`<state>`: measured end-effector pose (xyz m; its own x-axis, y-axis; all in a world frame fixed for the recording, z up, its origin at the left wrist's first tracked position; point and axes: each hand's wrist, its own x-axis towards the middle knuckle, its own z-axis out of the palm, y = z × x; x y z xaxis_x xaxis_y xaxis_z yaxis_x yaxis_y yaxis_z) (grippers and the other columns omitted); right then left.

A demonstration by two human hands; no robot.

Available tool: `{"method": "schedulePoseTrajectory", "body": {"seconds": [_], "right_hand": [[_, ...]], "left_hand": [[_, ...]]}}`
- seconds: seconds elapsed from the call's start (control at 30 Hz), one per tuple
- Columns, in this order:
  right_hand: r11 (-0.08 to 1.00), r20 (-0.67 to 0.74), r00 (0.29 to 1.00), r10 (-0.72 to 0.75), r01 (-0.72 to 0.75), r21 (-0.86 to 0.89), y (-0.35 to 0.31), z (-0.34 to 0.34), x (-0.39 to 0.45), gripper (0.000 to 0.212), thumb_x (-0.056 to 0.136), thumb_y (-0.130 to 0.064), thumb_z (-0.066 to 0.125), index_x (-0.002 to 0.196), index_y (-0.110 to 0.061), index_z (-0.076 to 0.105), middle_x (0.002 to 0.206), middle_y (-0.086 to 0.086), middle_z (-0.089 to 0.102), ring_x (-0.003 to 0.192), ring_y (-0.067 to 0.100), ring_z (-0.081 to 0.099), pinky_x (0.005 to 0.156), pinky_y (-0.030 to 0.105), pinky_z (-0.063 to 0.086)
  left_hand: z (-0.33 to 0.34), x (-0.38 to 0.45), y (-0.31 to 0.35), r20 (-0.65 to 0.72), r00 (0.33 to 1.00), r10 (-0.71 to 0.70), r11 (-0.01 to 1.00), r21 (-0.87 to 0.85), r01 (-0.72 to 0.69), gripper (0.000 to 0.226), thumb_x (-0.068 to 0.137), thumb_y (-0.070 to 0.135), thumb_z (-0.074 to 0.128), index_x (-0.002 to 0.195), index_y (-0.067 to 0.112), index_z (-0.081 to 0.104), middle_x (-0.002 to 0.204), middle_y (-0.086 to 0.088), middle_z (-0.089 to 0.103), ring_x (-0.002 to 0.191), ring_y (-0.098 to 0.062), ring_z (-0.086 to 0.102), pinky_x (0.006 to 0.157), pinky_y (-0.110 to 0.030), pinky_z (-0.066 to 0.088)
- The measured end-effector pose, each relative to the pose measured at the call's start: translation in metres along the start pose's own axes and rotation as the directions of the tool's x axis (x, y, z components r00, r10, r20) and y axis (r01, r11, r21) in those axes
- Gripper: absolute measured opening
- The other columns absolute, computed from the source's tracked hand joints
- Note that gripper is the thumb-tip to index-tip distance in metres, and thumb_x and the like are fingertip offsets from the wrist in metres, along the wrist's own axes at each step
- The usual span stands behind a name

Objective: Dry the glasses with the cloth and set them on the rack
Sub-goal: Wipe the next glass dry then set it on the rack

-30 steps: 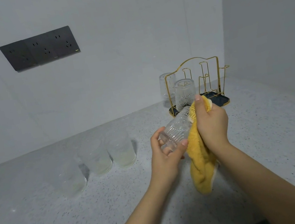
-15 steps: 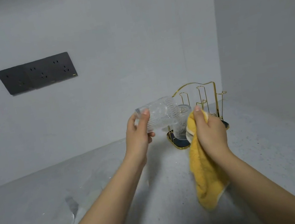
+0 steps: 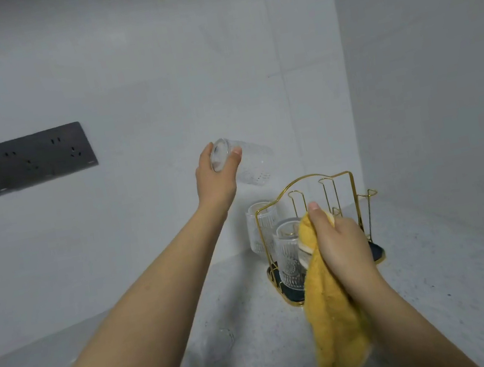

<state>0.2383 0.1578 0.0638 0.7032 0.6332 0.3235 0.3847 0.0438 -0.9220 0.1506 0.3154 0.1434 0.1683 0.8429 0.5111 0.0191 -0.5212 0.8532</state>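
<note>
My left hand (image 3: 215, 177) grips a clear ribbed glass (image 3: 252, 165) by its base end and holds it tilted in the air, above and left of the gold wire rack (image 3: 322, 202). Two ribbed glasses stand upside down on the rack, one at the back left (image 3: 258, 228) and one in front (image 3: 289, 255). My right hand (image 3: 340, 243) grips a yellow cloth (image 3: 334, 321), which hangs down in front of the rack and hides part of its dark tray (image 3: 377, 252).
The rack stands on a speckled grey counter (image 3: 445, 293) in the corner of two white walls. A dark socket panel (image 3: 19, 164) is on the left wall. A blurred clear glass (image 3: 219, 341) shows on the counter below my left forearm.
My left hand has lifted the glass away from the cloth, up and over toward the rack. My right hand keeps the cloth near the rack. The view has tilted up, dropping the counter glasses out of sight.
</note>
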Motion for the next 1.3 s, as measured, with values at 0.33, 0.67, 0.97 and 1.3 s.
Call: {"method": "schedulePoseTrajectory", "body": {"seconds": [0.33, 0.67, 0.97, 1.3], "right_hand": [[1.000, -0.007, 1.000, 0.014, -0.014, 0.023, 0.014, 0.001, 0.033, 0.054, 0.092, -0.052, 0.034, 0.051, -0.017, 0.030, 0.049, -0.002, 0.034, 0.049, 0.015, 0.037, 0.053, 0.029, 0.030], [0.989, -0.039, 0.995, 0.096, -0.090, 0.121, 0.025, 0.000, 0.044, 0.055, 0.090, -0.053, 0.038, 0.048, -0.019, 0.029, 0.046, -0.001, 0.032, 0.050, 0.018, 0.036, 0.057, 0.032, 0.033], [0.981, -0.055, 0.992, 0.112, -0.102, 0.165, 0.023, -0.001, 0.045, 0.055, 0.091, -0.051, 0.040, 0.047, -0.020, 0.028, 0.046, -0.003, 0.032, 0.052, 0.018, 0.037, 0.058, 0.031, 0.034], [0.978, -0.044, 0.992, 0.120, -0.111, 0.176, 0.022, -0.001, 0.043, 0.056, 0.091, -0.050, 0.040, 0.045, -0.020, 0.030, 0.044, -0.004, 0.033, 0.050, 0.017, 0.038, 0.057, 0.030, 0.034]], "left_hand": [[0.048, 0.064, -0.035, 0.291, 0.957, 0.022, 0.964, 0.248, -0.097, 0.068, 0.088, 0.041, 0.067, 0.147, 0.024, 0.037, 0.150, 0.001, 0.039, 0.133, -0.015, 0.041, 0.101, -0.027, 0.036], [0.067, 0.081, -0.062, 0.599, 0.781, -0.179, 0.911, 0.400, -0.098, 0.069, 0.083, 0.042, 0.072, 0.146, 0.031, 0.043, 0.151, -0.004, 0.040, 0.139, -0.022, 0.037, 0.115, -0.037, 0.030], [0.083, 0.077, -0.077, 0.724, 0.625, -0.293, 0.816, 0.530, -0.230, 0.075, 0.079, 0.043, 0.075, 0.145, 0.031, 0.043, 0.149, -0.003, 0.045, 0.141, -0.020, 0.036, 0.117, -0.037, 0.025], [0.088, 0.068, -0.077, 0.731, 0.620, -0.286, 0.759, 0.567, -0.319, 0.069, 0.083, 0.042, 0.072, 0.145, 0.028, 0.044, 0.150, 0.002, 0.044, 0.140, -0.020, 0.036, 0.108, -0.031, 0.026]]}}
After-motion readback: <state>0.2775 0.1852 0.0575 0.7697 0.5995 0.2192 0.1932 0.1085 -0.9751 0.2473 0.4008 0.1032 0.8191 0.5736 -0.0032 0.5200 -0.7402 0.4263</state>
